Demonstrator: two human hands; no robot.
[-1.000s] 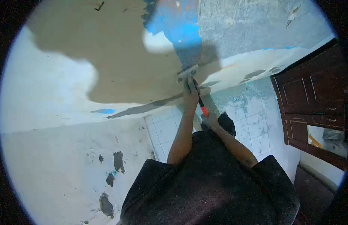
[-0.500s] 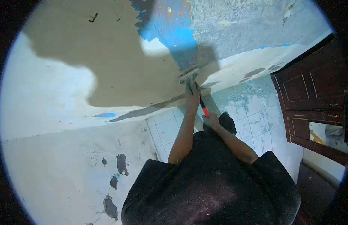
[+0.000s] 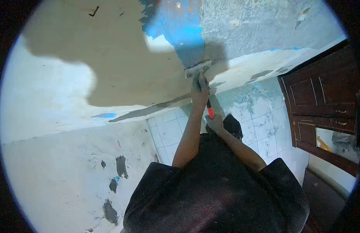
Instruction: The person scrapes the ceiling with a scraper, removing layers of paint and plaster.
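Note:
A long-handled scraper [image 3: 193, 70] with a wide metal head lies with its edge against the wall [image 3: 129, 77], at the lower end of a blue strip of exposed paint [image 3: 187, 37]. My left hand [image 3: 200, 83] is closed around the shaft just behind the head. Lower down, my right hand [image 3: 216, 123] grips the tool at its red and black handle [image 3: 210, 112], near the end. Cream paint covers the wall left of the blue strip, while rough grey surface [image 3: 242, 31] shows on the right.
Dark wooden cabinets [image 3: 319, 97] stand on the right. White floor tiles [image 3: 242, 132] below carry scattered debris. The adjoining wall [image 3: 71, 167] at left has several grey bare patches. A small black hook [image 3: 94, 12] sticks out of the wall at upper left.
The scraper head has shifted slightly upward along the wall, with both hands still on the tool. The view has tilted a little, so the surroundings sit slightly differently.

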